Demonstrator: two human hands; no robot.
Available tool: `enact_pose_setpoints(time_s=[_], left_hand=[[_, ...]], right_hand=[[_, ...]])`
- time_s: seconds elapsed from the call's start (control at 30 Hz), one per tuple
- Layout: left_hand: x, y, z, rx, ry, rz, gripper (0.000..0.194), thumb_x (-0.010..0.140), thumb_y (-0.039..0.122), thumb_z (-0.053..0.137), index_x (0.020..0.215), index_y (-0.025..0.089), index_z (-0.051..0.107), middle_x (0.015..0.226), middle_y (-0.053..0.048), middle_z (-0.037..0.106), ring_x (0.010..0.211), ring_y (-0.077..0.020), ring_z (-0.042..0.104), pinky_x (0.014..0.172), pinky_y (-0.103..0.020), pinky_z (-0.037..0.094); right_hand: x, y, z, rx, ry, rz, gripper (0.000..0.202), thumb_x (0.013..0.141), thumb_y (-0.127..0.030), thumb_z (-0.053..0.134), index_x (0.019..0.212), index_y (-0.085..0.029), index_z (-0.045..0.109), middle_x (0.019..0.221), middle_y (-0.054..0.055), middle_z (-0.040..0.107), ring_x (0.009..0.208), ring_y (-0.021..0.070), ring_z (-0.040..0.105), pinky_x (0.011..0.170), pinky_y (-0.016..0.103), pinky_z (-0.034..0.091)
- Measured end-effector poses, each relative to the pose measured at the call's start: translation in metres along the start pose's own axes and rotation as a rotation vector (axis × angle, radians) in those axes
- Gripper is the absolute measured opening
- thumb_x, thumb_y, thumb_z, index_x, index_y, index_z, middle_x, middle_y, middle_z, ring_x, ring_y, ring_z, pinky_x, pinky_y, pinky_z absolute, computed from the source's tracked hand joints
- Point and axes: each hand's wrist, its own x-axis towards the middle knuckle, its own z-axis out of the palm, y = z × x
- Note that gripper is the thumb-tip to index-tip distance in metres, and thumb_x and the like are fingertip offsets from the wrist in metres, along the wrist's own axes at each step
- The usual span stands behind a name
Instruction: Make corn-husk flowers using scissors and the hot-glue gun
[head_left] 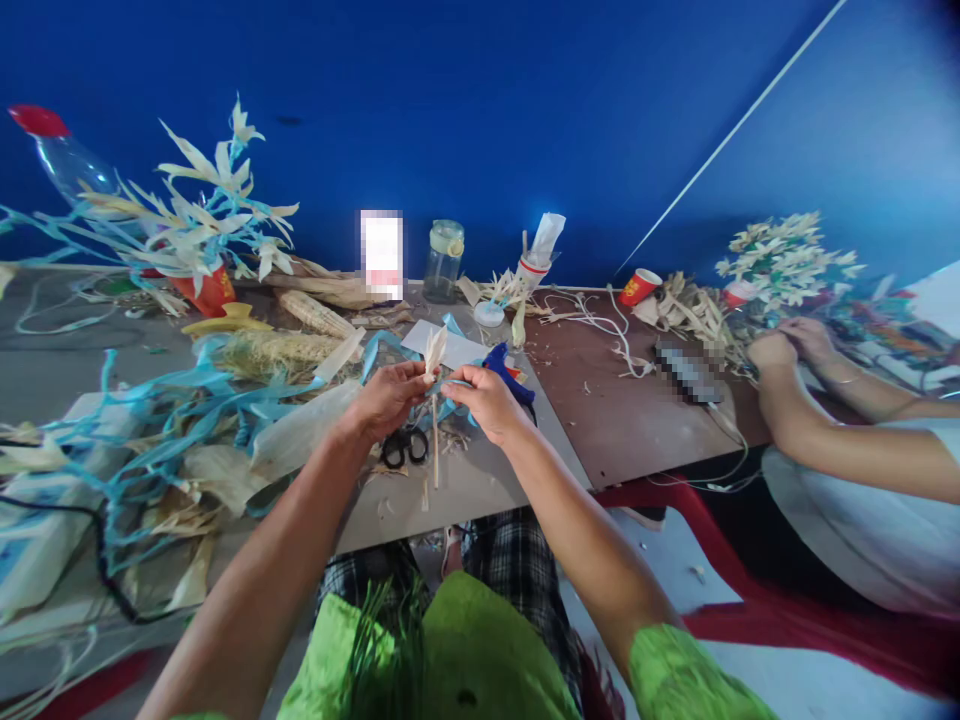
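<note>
Near the middle of the table, my left hand (390, 398) pinches a small pale husk flower (434, 352) at its base. A thin straight stick (436, 450) hangs down below the flower. Just to the right, my right hand (487, 400) has its thumb and forefinger closed on a narrow blue strip (454, 384) beside the stem. The two hands almost meet. Black-handled scissors (405, 448) lie under my left hand. A blue glue gun (507, 374) rests behind my right hand.
Blue strips and husks (217, 420) cover the left side. Flowers in a red cup (206, 292), a lidded jar (444, 262) and a tipped red cup (640, 287) stand farther back. Another person's hands (787, 345) work at the right, near a phone (688, 374).
</note>
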Motion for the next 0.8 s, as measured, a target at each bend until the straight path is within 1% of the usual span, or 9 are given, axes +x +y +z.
enact_pose_setpoints(time_s=[0.13, 0.2, 0.3, 0.47, 0.63, 0.8], left_hand=[[0.001, -0.002, -0.002, -0.011, -0.004, 0.007, 0.029, 0.052, 0.024, 0.081, 0.068, 0.011, 0.062, 0.063, 0.000, 0.055, 0.054, -0.0057, 0.045, 0.050, -0.020, 0.031], [0.002, -0.003, -0.003, 0.030, -0.025, 0.006, 0.028, 0.053, 0.026, 0.080, 0.067, 0.011, 0.060, 0.061, 0.001, 0.054, 0.052, -0.0052, 0.042, 0.049, -0.020, 0.029], [0.002, -0.003, -0.005, 0.172, -0.052, 0.017, 0.027, 0.057, 0.030, 0.075, 0.067, 0.011, 0.059, 0.058, 0.002, 0.050, 0.049, -0.0051, 0.037, 0.048, -0.021, 0.026], [0.000, 0.001, -0.007, 0.522, -0.046, 0.021, 0.026, 0.067, 0.032, 0.064, 0.054, 0.015, 0.050, 0.046, 0.005, 0.040, 0.044, -0.0065, 0.031, 0.046, -0.023, 0.020], [-0.003, 0.005, -0.004, 0.636, -0.018, 0.040, 0.026, 0.068, 0.031, 0.060, 0.051, 0.017, 0.047, 0.045, 0.004, 0.038, 0.043, -0.0076, 0.030, 0.045, -0.024, 0.020], [-0.002, 0.005, -0.005, 0.650, -0.076, 0.008, 0.022, 0.068, 0.033, 0.061, 0.056, 0.017, 0.053, 0.049, 0.003, 0.043, 0.045, -0.0083, 0.033, 0.046, -0.024, 0.022]], right_hand=[[-0.001, -0.001, 0.000, 0.023, 0.000, 0.021, 0.023, 0.060, -0.035, 0.068, 0.063, -0.015, 0.057, 0.053, -0.006, 0.049, 0.053, 0.0076, 0.039, 0.055, 0.023, 0.029], [-0.001, 0.000, -0.001, 0.018, 0.004, 0.025, 0.022, 0.060, -0.035, 0.068, 0.063, -0.015, 0.058, 0.053, -0.006, 0.049, 0.053, 0.0075, 0.039, 0.055, 0.023, 0.029], [0.000, 0.002, -0.001, 0.006, 0.008, 0.025, 0.022, 0.060, -0.035, 0.068, 0.065, -0.015, 0.059, 0.053, -0.006, 0.049, 0.052, 0.0075, 0.039, 0.055, 0.023, 0.028], [0.002, 0.009, -0.004, -0.012, 0.024, 0.059, 0.026, 0.058, -0.039, 0.070, 0.065, -0.015, 0.060, 0.050, -0.006, 0.047, 0.049, 0.0072, 0.037, 0.052, 0.022, 0.026], [0.006, 0.014, -0.006, -0.021, 0.038, 0.084, 0.030, 0.056, -0.042, 0.071, 0.065, -0.015, 0.060, 0.049, -0.006, 0.047, 0.048, 0.0071, 0.037, 0.051, 0.022, 0.026], [0.009, 0.015, -0.007, -0.003, 0.046, 0.105, 0.029, 0.054, -0.040, 0.071, 0.063, -0.015, 0.060, 0.049, -0.006, 0.049, 0.048, 0.0068, 0.037, 0.051, 0.022, 0.028]])
